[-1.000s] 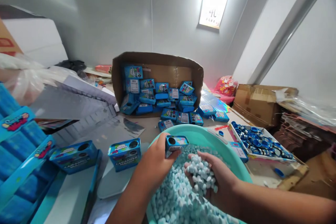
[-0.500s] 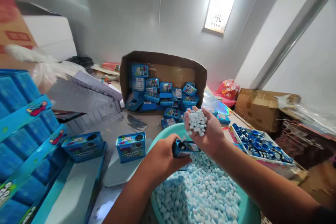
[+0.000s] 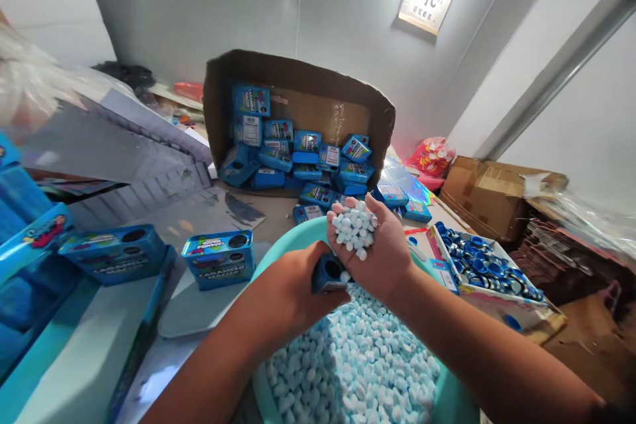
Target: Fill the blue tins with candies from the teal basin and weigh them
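Observation:
My left hand (image 3: 293, 281) is wrapped round a small blue candy tin (image 3: 326, 273), its round opening turned up toward me. My right hand (image 3: 390, 255) is cupped palm up beside it, full of small pale candies (image 3: 354, 226). One loose candy (image 3: 344, 276) shows at the edge of the tin's opening. Both hands are over a turquoise tub (image 3: 268, 391) filled with pale blue and white candies (image 3: 368, 364). A blue tin (image 3: 218, 260) with a dark round opening stands left of the tub, and a similar tin (image 3: 116, 254) stands farther left.
A tipped cardboard box (image 3: 298, 69) behind the tub holds several blue tins, and more lie before it. At right sits a tray of blue caps (image 3: 481, 265) near a brown carton (image 3: 487, 195). Blue display boxes (image 3: 30, 245) stand at far left, below grey sheets (image 3: 99, 139).
The view has shifted, so most table things sit lower-left or higher in it. My right hand's candies are now closer to the tin, and a candy is at its opening.

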The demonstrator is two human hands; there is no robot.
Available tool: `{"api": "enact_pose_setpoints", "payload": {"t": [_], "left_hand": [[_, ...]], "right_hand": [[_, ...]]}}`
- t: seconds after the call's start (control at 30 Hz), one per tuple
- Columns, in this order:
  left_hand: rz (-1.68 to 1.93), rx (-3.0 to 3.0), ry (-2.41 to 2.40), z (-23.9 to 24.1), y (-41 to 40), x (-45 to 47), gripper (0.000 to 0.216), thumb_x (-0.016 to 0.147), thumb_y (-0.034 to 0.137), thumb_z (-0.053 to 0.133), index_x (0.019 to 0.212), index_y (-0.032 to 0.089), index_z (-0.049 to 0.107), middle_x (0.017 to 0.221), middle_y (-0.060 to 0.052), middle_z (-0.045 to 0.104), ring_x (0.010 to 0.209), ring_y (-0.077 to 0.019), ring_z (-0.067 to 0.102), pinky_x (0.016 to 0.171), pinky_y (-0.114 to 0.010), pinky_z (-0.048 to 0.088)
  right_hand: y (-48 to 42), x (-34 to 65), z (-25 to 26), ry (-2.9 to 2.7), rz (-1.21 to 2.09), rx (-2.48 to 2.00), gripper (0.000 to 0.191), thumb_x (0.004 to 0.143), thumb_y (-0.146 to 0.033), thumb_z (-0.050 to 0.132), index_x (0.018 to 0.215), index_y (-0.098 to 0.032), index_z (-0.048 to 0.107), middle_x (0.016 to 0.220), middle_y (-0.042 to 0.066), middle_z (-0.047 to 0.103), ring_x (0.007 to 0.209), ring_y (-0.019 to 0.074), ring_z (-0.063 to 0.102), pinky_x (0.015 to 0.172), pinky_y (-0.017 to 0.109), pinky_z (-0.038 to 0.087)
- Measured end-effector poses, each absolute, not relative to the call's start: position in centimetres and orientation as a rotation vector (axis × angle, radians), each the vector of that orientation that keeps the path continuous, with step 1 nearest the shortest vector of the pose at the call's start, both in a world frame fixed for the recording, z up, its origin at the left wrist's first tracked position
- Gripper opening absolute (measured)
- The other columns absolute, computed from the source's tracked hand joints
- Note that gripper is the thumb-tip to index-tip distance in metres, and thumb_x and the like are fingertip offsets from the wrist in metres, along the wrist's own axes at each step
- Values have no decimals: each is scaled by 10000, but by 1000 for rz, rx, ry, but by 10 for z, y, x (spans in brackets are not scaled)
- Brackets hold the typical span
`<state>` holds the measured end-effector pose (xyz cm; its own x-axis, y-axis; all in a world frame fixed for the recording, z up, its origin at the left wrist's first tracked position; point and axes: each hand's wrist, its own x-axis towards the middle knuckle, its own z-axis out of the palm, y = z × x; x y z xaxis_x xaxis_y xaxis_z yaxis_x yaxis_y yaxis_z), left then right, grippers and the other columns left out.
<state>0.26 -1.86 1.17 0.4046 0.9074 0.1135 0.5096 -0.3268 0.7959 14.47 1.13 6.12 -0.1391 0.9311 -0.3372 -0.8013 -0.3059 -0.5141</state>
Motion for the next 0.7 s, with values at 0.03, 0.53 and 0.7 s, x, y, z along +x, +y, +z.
{"api": "enact_pose_setpoints", "payload": {"t": [0.03, 0.53, 0.7], "left_hand": [[725, 1977, 1212, 12, -19, 3, 336, 743, 369, 735, 1038, 281, 599, 917, 24, 708, 807, -209, 655, 664, -314, 433], [681, 1992, 1159, 11, -17, 1, 425, 745, 347, 745, 1137, 308, 585, 1012, 26, 703, 895, -225, 651, 766, -342, 464], [707, 2002, 1144, 12, -17, 1, 459, 746, 329, 744, 1170, 308, 572, 1077, 16, 701, 944, -235, 650, 801, -348, 477]], "right_hand": [[11, 144, 61, -260, 1745, -728, 255, 956, -341, 479, 830, -161, 609, 729, 84, 706, 699, 187, 698, 644, 303, 596], [9, 142, 56, -430, 1709, -681, 334, 830, -419, 615, 606, -171, 619, 623, 30, 639, 616, 135, 605, 634, 263, 516], [6, 142, 56, -507, 1689, -697, 328, 795, -437, 639, 588, -185, 611, 612, 21, 636, 608, 141, 587, 633, 283, 487]]}}
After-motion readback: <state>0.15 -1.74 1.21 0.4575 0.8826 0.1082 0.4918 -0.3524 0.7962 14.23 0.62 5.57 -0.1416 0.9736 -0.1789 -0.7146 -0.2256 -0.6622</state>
